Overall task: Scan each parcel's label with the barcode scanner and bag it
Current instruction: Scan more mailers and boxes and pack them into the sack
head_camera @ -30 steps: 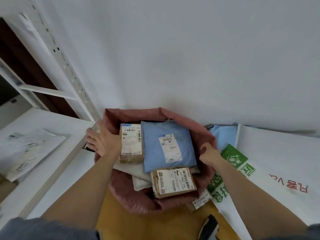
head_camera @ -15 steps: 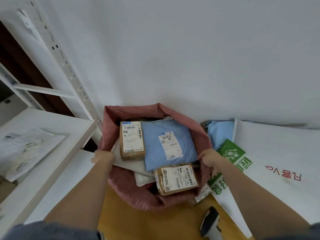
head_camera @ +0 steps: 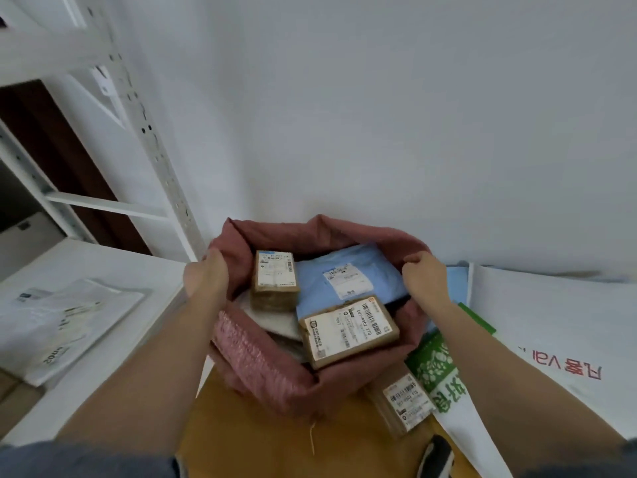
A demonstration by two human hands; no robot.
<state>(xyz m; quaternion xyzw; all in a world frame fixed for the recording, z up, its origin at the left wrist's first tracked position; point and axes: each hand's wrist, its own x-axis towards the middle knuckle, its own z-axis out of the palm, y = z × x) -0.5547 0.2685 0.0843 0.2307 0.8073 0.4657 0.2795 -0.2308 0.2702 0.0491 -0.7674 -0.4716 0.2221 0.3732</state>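
Observation:
A pink woven bag (head_camera: 262, 367) stands open against the wall. My left hand (head_camera: 206, 276) grips its left rim and my right hand (head_camera: 425, 279) grips its right rim. Inside lie a small brown box (head_camera: 274, 281) with a label, a blue mailer (head_camera: 348, 281) with a white label, a larger brown box (head_camera: 348, 331) with a barcode label, and a white parcel (head_camera: 275, 322) beneath them. Another brown labelled parcel (head_camera: 403, 403) lies outside, by the bag's lower right. The barcode scanner (head_camera: 436, 458) shows at the bottom edge.
A white shelf (head_camera: 113, 267) at the left holds white mailers (head_camera: 58, 326). Its perforated metal upright (head_camera: 151, 146) rises beside the bag. A large white sack (head_camera: 558, 326) with green and red print lies on the right. A yellow surface (head_camera: 262, 439) lies under the bag.
Both hands have lifted the bag's rim upward and inward, so the mouth is narrower. The parcels inside have shifted together. The view has dipped toward the bag.

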